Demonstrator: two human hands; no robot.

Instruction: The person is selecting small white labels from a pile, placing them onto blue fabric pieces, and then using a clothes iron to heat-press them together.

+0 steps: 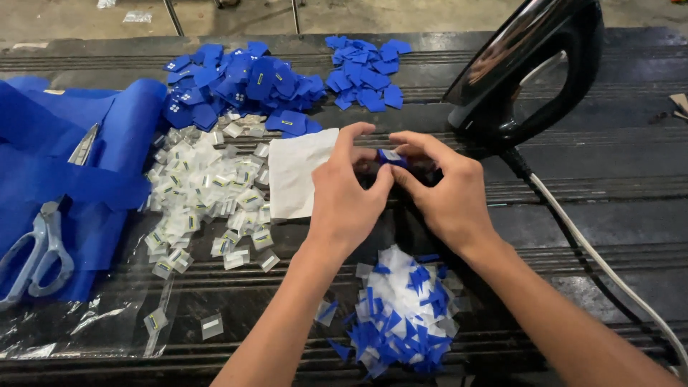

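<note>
While both the left hand (344, 197) and right hand (444, 193) pinch a blue patch (391, 155), bare table (616, 215) lies rightward.

Both hands, left hand (345, 197) and right hand (444, 193), pinch a small blue label (390, 155) together over the dark tabletop (616, 215), black iron (527, 68) just behind, scissors (39, 236) off left on blue cloth (43, 165).

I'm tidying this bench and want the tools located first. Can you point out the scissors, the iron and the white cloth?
scissors (44, 244): head view, on the pale handle loops at left.
iron (527, 68): head view, on its black body, top right.
white cloth (295, 172): head view, on its middle, beside the left hand (346, 204).
</note>
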